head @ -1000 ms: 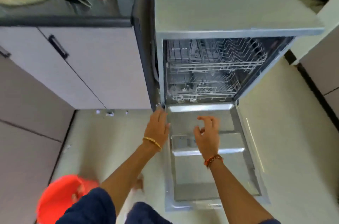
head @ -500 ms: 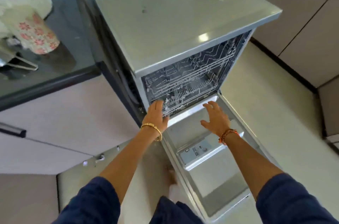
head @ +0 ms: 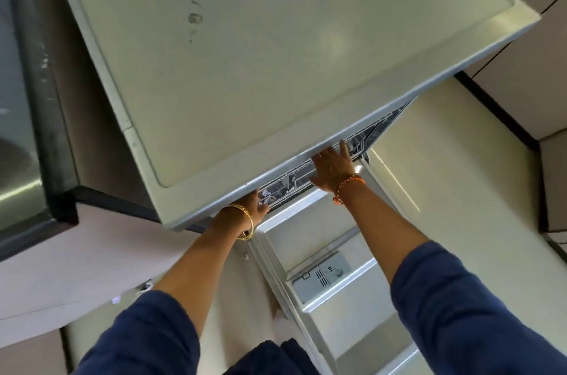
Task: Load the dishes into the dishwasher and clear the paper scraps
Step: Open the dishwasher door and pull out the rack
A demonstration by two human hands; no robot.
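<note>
Two hands reach into the open dishwasher (head: 276, 46), seen from above over its pale flat top. The dishwasher stands against a dark-edged table (head: 36, 129) on the left side of the view. Its door (head: 346, 307) is folded fully down toward the person, inner face up, with the detergent dispenser (head: 322, 278) set in the panel between the two forearms.

Left hand (head: 250, 206): entered at the left corner of the opening, below the front edge of the top. Its fingers are hidden by that edge and by the wire rack (head: 294, 178), so whether it grips anything cannot be told. A gold bangle (head: 245, 222) sits on the wrist.

Right hand (head: 333, 167): fingers straight and spread, laid flat against the rack front under the top's front edge, not curled round anything. An orange thread band (head: 346, 186) circles the wrist.

Only a narrow strip of the rack shows between the top's edge and the door hinge line; wire tines and some pale shapes are visible there, too small to identify. No dishes or paper scraps can be made out in this view.

Both forearms are bare up to dark blue sleeves (head: 460, 307). Pale floor (head: 460, 190) lies to the right of the door, bordered by cabinet fronts (head: 521, 61) with a dark plinth.
</note>
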